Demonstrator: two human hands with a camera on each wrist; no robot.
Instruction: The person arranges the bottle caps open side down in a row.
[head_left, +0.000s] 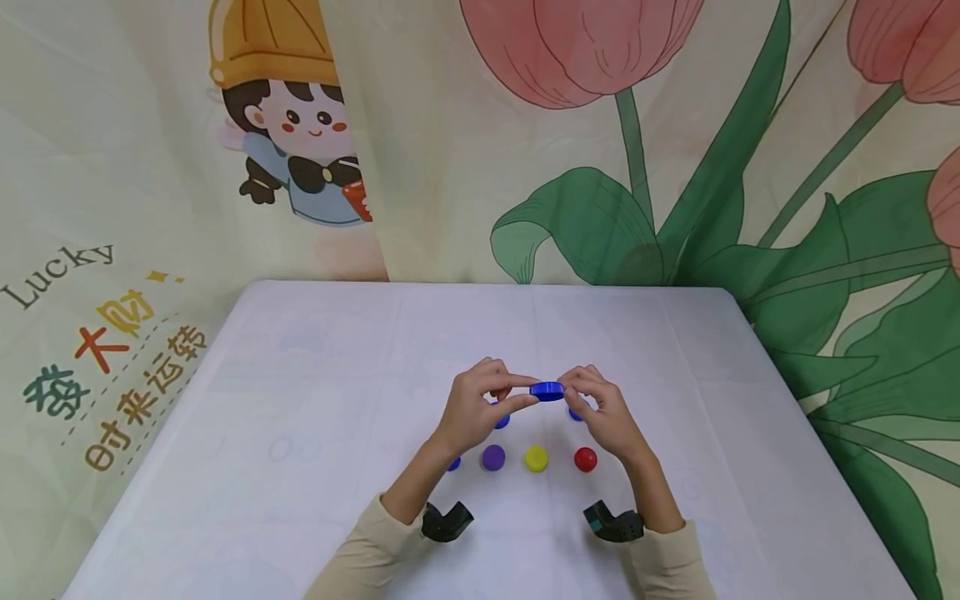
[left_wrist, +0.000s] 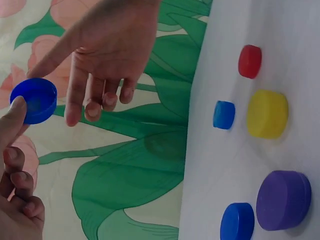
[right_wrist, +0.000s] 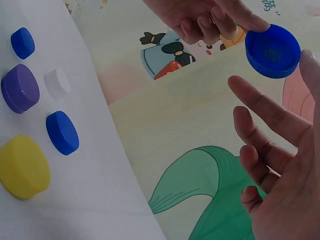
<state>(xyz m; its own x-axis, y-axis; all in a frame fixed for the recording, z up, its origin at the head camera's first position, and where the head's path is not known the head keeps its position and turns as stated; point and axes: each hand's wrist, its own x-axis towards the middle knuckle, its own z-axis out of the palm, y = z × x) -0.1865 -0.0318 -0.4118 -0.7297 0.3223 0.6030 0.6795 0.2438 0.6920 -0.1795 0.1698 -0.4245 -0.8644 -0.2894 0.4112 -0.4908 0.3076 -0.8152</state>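
A blue bottle cap (head_left: pixel 547 391) is held up over the table, seen nearly edge-on in the head view. My left hand (head_left: pixel 476 404) pinches its left side between thumb and index finger, the other fingers curled in. From the right, my right hand (head_left: pixel 603 408) comes up to the cap with its thumb at the rim. In the right wrist view the right fingers (right_wrist: pixel 270 112) are loosely spread, apart from the cap. Both wrist views look into the cap's hollow side.
On the white table lie a purple cap (head_left: pixel 493 457), a yellow cap (head_left: pixel 536 458) and a red cap (head_left: pixel 586 459). Blue caps (head_left: pixel 501 419) sit partly behind the hands. A white cap (right_wrist: pixel 57 84) shows in the right wrist view. A printed cloth (head_left: pixel 435 167) hangs behind.
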